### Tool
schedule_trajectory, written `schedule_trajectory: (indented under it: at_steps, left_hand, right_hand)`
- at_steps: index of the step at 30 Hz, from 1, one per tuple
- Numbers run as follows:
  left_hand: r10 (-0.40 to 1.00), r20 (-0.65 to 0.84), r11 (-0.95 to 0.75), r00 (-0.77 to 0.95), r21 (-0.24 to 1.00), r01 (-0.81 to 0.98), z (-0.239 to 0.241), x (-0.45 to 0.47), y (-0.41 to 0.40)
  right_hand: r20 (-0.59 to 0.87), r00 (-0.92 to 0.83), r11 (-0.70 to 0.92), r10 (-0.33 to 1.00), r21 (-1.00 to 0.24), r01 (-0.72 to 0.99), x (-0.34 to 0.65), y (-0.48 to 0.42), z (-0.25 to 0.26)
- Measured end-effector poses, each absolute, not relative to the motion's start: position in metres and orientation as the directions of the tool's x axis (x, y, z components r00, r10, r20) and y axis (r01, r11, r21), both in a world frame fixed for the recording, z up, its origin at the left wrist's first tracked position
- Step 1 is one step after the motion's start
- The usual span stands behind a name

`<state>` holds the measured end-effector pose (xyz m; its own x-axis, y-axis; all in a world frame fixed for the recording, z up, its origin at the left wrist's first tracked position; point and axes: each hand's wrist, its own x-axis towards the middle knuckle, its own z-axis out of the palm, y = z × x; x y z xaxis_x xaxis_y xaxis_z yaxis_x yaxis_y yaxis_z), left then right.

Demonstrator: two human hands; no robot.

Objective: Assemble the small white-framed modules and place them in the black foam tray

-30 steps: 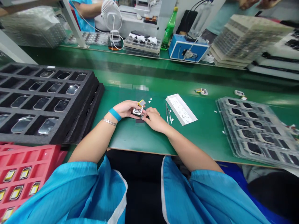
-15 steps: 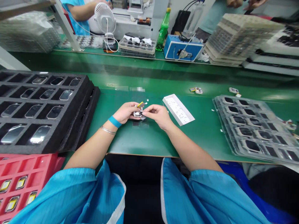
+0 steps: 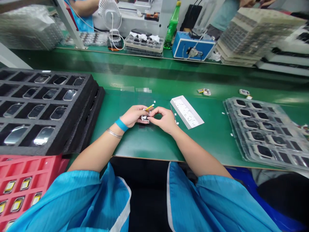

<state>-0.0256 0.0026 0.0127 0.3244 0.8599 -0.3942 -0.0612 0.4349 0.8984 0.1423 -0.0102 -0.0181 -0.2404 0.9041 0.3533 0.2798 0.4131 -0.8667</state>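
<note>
My left hand (image 3: 133,115) is closed around a small silver and white device part (image 3: 145,117) with a yellow-edged flat piece (image 3: 150,107) sticking up from it. My right hand (image 3: 164,119) meets it from the right, thumb and fingers pinched against the same part. Both hands hover just above the green mat (image 3: 149,141) at the table's middle. A dark patch (image 3: 144,126) lies on the mat under the hands.
A black foam tray (image 3: 79,106) with glossy cases sits at left, above a red tray (image 3: 36,174) of yellow-edged pieces. A white box (image 3: 187,111) and tweezers (image 3: 173,113) lie right of my hands. Clear blister trays (image 3: 263,133) fill the right. Another person's arm (image 3: 83,7) is beyond the conveyor.
My right hand has lifted from the mat and closed in on the part held by my left hand. The hands have drawn tighter together.
</note>
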Motion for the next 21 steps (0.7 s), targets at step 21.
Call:
schedule_trajectory:
  at_steps: [21]
  left_hand:
    - [0.858,-0.398,0.439,0.325,0.897,-0.06,0.01,-0.025,0.0039]
  right_hand:
    - [0.448,-0.28,0.527,0.849,-0.76,0.381,0.142,-0.0121,-0.0173]
